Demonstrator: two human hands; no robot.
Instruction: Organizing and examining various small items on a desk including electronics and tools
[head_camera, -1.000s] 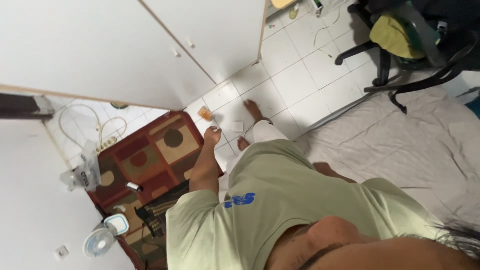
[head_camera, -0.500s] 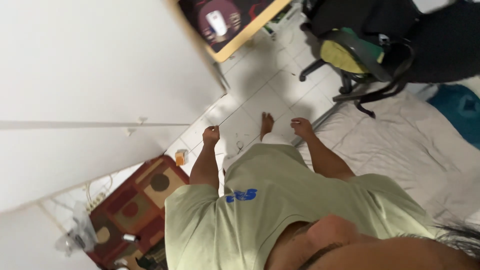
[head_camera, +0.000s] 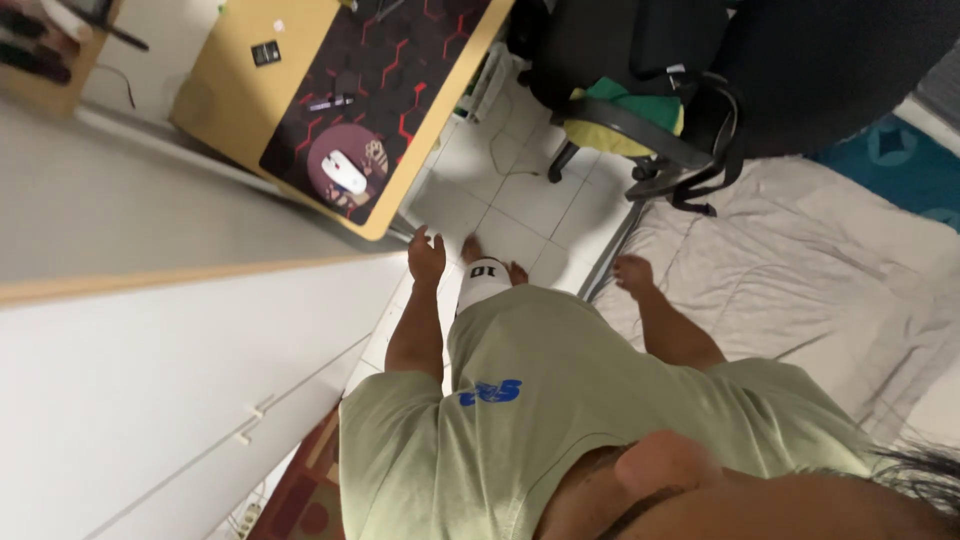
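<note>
Left hand (head_camera: 426, 256) is seen w/ fingers spread loose, nothing held; it hangs over the white tiled floor (head_camera: 520, 200), just below the near corner of the wooden desk (head_camera: 225, 80). Right hand (head_camera: 633, 272) is also empty, fingers loosely curled, not gripping; it is placed above the edge where the floor meets the grey mattress (head_camera: 800, 270). Between the hands, bare feet (head_camera: 470, 247) are seen on the tiles, w/ a white shorts leg (head_camera: 482, 280) above them and a pale green t-shirt (head_camera: 560, 400) filling the lower middle of the view.

Outward: a black and red hexagon-pattern desk mat (head_camera: 385, 70) is laid along the desk's right edge, and a white mouse (head_camera: 344, 171) is set on a round dark pad near the mat's near corner. A black office chair (head_camera: 660, 110) w/ green and yellow cloth on its seat is placed on the floor past the mattress's top edge. A white cabinet (head_camera: 150, 400) w/ small handles fills the lower left. A blue patterned cloth (head_camera: 890, 160) is seen at the mattress's far right edge.
</note>
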